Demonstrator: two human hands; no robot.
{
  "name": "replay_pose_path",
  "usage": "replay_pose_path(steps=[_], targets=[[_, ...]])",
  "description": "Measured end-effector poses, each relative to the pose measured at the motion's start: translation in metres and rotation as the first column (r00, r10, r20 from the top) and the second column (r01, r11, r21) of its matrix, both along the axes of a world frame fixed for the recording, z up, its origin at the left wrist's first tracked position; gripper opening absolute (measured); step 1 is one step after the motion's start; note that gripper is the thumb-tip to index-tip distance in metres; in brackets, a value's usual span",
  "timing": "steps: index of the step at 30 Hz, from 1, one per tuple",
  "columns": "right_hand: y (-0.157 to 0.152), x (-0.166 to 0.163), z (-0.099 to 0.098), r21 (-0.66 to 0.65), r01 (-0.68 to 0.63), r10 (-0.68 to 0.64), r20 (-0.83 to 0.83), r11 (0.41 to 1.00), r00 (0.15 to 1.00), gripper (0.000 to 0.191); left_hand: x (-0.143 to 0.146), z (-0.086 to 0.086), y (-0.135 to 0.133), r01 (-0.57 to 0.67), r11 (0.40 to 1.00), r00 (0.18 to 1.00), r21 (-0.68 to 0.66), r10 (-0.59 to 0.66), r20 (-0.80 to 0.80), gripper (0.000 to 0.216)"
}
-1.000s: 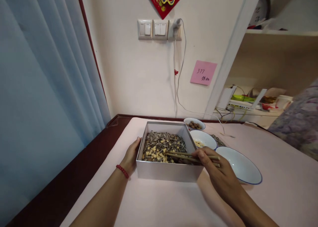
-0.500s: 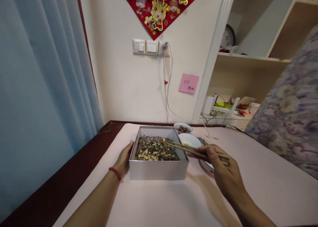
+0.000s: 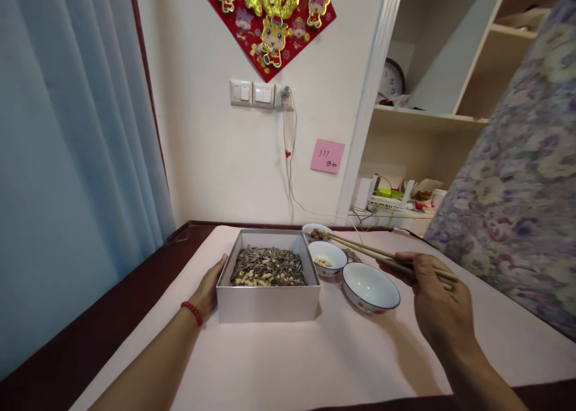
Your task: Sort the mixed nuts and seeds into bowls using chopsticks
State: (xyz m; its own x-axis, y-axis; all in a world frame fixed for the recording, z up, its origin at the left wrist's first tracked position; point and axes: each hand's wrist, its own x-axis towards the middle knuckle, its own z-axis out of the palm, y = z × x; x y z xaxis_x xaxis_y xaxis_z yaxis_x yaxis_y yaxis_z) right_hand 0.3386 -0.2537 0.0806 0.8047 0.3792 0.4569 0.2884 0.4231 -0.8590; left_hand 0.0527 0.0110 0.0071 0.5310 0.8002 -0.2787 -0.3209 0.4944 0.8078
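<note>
R grip [image 3: 443,300] clamped on chopsticks [image 3: 378,251]; box [image 3: 269,304] against L grip [image 3: 207,290], closure unclear.

The left forearm [image 3: 148,363] slants up from the lower left, its left hand [image 3: 208,288] extended. Toward the right, the right hand [image 3: 443,303] curls in a pinch.

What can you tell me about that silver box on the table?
The box is open-topped and looks rectangular, with silver-grey outer walls and a pale inside; whether metal or card, I can't tell. It stands upright on the pink cover, left of the bowls, partly filled with striped seeds and yellowish pieces. The left hand rests against its left side.
</note>
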Motion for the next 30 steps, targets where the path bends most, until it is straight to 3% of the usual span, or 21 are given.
replay_pose_path(steps=[8, 14, 23, 30], targets=[[-0.001, 0.054, -0.022, -0.029, 0.128, -0.126, 0.036, 0.991, 0.991, 0.043, -0.002, -0.010, 0.012, -0.025, 0.999, 0.995, 0.026, 0.027, -0.097, 0.065], [0.005, 0.075, -0.033, -0.092, 0.119, -0.114, 0.060, 0.989, 0.992, 0.045, -0.002, -0.020, 0.019, -0.020, 0.996, 0.997, 0.091, 0.027, -0.077, 0.060], [0.001, 0.031, -0.003, -0.119, -0.040, 0.046, 0.049, 0.992, 0.998, 0.045, 0.001, -0.018, 0.015, -0.065, 0.997, 0.995, 0.047, 0.068, -0.076, 0.063], [0.015, -0.002, -0.007, -0.264, -0.290, 0.334, 0.139, 0.920, 0.932, 0.041, 0.000, -0.010, 0.010, -0.020, 0.999, 0.991, 0.036, 0.024, -0.130, 0.072]])
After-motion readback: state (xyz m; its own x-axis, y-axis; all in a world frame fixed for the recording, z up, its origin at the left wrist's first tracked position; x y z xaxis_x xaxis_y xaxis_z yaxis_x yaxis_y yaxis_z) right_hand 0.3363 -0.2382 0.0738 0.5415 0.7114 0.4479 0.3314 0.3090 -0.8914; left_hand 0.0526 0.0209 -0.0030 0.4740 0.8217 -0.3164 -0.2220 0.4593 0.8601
